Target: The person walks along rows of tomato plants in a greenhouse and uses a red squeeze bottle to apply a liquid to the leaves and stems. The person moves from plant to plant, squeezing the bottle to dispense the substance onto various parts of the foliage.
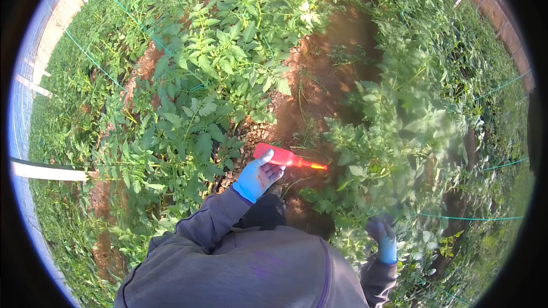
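Observation:
My left hand (259, 175), in a blue glove with dark smudges, grips a red plastic squeeze bottle (274, 154) with a narrow nozzle. The bottle lies nearly level over the soil path, its orange-yellow tip pointing right, towards the leaves. At the lower right, my right hand (384, 239), also in a blue glove, reaches in among the leafy tomato plants (372, 137) of the right row. Its fingers are blurred and partly hidden, so I cannot tell whether they hold anything.
Another row of tomato plants (209, 60) grows on the left. Between the rows runs a reddish soil path (317, 72) with cut stems on it. Green strings (466, 218) cross the foliage. Pale posts (49, 172) and blue-white sheeting stand at the left edge.

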Demonstrator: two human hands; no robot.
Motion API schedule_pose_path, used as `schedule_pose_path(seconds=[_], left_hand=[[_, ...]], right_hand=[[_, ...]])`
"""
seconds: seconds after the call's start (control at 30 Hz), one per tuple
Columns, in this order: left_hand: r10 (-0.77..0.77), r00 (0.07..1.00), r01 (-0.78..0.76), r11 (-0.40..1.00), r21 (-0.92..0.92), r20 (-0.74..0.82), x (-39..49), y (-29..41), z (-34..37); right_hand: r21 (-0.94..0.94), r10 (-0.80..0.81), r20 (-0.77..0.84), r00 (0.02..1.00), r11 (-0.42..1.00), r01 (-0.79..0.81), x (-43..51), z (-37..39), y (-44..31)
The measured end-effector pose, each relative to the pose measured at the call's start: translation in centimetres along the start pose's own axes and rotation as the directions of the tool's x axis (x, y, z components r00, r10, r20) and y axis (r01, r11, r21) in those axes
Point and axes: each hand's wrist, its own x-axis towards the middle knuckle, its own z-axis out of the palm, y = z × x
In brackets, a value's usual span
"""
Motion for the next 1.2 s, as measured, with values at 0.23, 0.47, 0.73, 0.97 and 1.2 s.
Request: schedule_pose_path(seconds=[0.23, 0.47, 0.73, 0.97, 1.2], left_hand=[[-0.141, 0.988, 0.135, 0.986, 0.102, 0.055, 2.8, 4.0, 3.8], [-0.269, 0.945, 0.203, 0.928, 0.311, 0.185, 4.6, -0.3, 12.2], [-0.170, 0.956, 0.025, 0.860, 0.510, 0.238, 5.4, -5.1, 20.7], [-0.108, 0.935, -0.188, 0.655, 0.731, 0.338, 11.0, -14.0, 25.5], [-0.329, 0.921, 0.118, 0.742, 0.659, 0.206, 16.5, -22.1, 29.3]], right_hand=[[0.524, 0.186, -0.149, 0.971, 0.848, -0.082, 0.9, 2.0, 2.4], [0.694, 0.154, -0.047, 0.987, 0.716, -0.078, 5.8, 1.8, 2.3], [0.907, 0.162, -0.355, 0.921, 0.297, 0.297, 17.3, -3.7, 0.6], [0.927, 0.207, -0.370, 0.906, 0.138, 0.347, 26.3, -9.7, 2.0], [0.809, 0.220, -0.550, 0.805, 0.381, 0.448, 33.2, -10.5, 2.3]])
